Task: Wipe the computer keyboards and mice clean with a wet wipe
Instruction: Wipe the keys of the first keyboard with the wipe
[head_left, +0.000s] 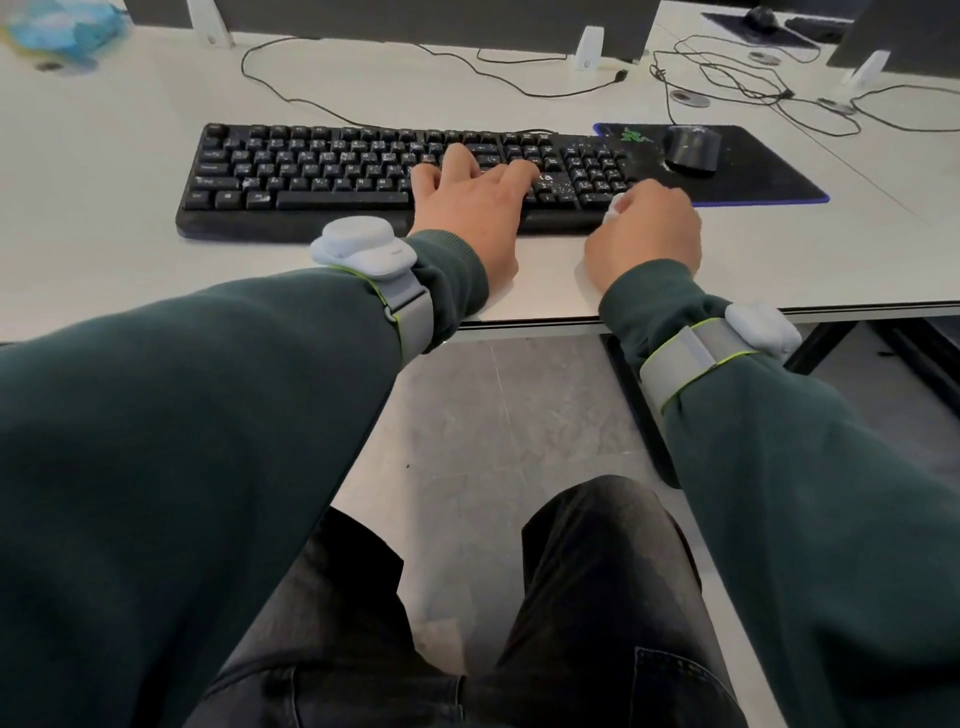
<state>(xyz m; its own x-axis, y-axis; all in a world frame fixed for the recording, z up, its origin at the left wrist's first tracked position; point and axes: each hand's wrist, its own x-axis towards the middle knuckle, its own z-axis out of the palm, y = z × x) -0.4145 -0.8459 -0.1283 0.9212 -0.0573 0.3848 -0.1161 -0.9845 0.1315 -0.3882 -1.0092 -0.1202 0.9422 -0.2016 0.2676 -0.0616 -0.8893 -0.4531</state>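
My right hand (644, 234) is curled closed around a wadded white wet wipe (618, 205), pressing it at the keyboard's (311, 176) near right corner. My left hand (470, 200) lies flat, fingers spread, on the keys right of the space bar. At two o'clock from my right hand, the black mouse (693, 148) sits on its dusty mouse pad (753, 176), all on the white counter (104, 208).
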